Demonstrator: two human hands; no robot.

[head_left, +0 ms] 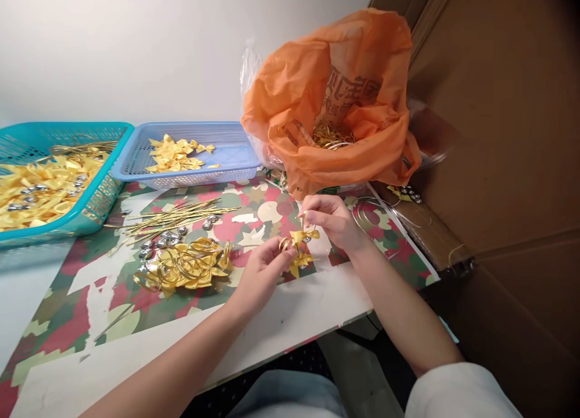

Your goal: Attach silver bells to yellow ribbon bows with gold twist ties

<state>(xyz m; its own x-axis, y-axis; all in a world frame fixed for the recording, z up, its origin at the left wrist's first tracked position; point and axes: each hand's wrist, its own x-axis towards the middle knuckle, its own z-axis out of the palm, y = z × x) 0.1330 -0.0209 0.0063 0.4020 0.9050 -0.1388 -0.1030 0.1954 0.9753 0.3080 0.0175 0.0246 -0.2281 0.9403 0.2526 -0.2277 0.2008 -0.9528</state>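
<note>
My left hand (267, 264) pinches a gold wire loop on yellow ribbon bows (299, 262), low over the table's near part. From the right, my right hand (330, 220) holds a gold loop above the upper bow, its thumb and finger pressed together. A small silver bead shows beside that bow. Left of my hands lies a pile of yellow bows with gold loops (190, 267). Silver beads (167, 239) sit at its back edge, and straight gold wires (176, 217) are spread behind them.
A teal basket (97, 203) of yellow bows, beads and wires stands at the far left. Beside it is a blue basket (235, 175) with yellow bows. An open orange bag (299, 104) holds gold pieces behind my hands. Cardboard (507, 134) rises on the right.
</note>
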